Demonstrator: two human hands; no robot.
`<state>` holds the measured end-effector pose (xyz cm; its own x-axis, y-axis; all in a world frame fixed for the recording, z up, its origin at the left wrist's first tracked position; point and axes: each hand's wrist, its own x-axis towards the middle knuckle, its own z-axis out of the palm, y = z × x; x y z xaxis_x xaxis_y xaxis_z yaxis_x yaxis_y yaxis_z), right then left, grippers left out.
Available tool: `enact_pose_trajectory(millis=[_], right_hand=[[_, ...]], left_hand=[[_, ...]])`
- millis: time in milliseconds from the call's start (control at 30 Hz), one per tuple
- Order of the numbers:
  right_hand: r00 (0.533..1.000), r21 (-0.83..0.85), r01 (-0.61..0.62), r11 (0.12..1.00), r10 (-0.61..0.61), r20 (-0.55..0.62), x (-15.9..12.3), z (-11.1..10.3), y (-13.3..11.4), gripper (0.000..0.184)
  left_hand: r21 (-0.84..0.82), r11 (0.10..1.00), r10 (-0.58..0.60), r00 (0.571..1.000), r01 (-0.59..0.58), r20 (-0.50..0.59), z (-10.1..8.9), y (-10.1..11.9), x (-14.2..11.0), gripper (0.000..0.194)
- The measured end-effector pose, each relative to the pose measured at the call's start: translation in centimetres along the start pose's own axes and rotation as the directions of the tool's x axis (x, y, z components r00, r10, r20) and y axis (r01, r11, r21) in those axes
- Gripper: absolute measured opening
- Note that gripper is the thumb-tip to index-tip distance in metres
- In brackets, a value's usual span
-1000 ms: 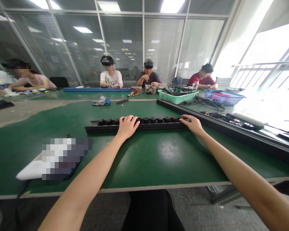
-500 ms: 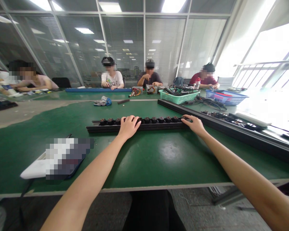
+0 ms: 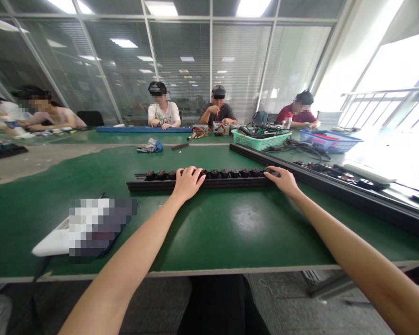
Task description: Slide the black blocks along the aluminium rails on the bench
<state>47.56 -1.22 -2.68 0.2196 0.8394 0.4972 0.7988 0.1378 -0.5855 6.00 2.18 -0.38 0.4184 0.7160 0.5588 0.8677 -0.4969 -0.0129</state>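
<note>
A long black rail point(image 3: 153, 186) lies crosswise on the green table, with a row of several round black parts point(image 3: 234, 173) standing along its back side. My left hand point(image 3: 189, 182) curls over the rail left of its middle, fingers bent onto the row and hiding what lies beneath. At the right end of the row, my right hand point(image 3: 282, 180) has thumb and fingers closed around the last round black part point(image 3: 267, 171), mostly hidden by the fingers.
A longer black rail point(image 3: 321, 188) runs diagonally at right. Beyond are a green basket point(image 3: 260, 142) of cables, a blue basket point(image 3: 330, 144), and a grey-blue glove point(image 3: 150, 146). A white device with a dark, blurred-out part point(image 3: 49, 243) lies near left. Several people sit across the table.
Both my hands keep the same places on the rail and the round part. The whole view has shifted very slightly. A person across the table has lowered a hand a little.
</note>
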Motion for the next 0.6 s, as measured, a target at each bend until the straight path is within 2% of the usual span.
enact_pose_trajectory(millis=[600], right_hand=[[0.998,-0.003,-0.023,1.0,0.023,-0.057,-0.51,0.39,0.0,0.039]], left_hand=[[-0.013,1.0,0.005,1.0,-0.005,0.006,-0.26,-0.14,-0.08,0.042]])
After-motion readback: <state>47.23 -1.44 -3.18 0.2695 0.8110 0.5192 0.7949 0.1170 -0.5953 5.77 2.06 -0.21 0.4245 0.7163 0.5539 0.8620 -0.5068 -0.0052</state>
